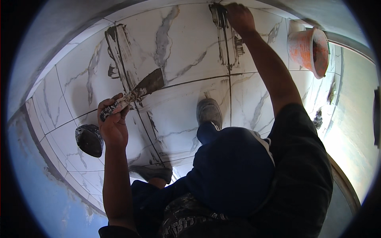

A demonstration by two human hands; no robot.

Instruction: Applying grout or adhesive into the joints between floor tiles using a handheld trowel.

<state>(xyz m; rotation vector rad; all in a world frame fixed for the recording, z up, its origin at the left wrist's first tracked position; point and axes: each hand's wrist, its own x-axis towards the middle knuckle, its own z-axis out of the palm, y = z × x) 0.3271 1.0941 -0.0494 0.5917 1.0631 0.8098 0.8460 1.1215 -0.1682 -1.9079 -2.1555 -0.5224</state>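
Observation:
My left hand (pixel 113 119) is closed around the crusted handle of a putty knife (pixel 151 82). Its wide, stained blade points up and to the right, over the marble-look floor tiles (pixel 190 39). Just below that hand sits a small dark bowl (pixel 89 141) with pale residue on its rim. My right hand (pixel 240 19) reaches to the far side, fingers curled down at the end of a tile joint. Dark wet grout (pixel 220 20) is smeared along that joint beside the fingers. Whatever they hold is hidden or blends into the grout.
An orange, pale-splashed bucket (pixel 307 51) lies tipped at the far right by the wall. Dark grout smears (pixel 119 55) run along another joint on the left. My shoes (pixel 209 112) rest on the tiles. A blue wall (pixel 39 178) borders the left.

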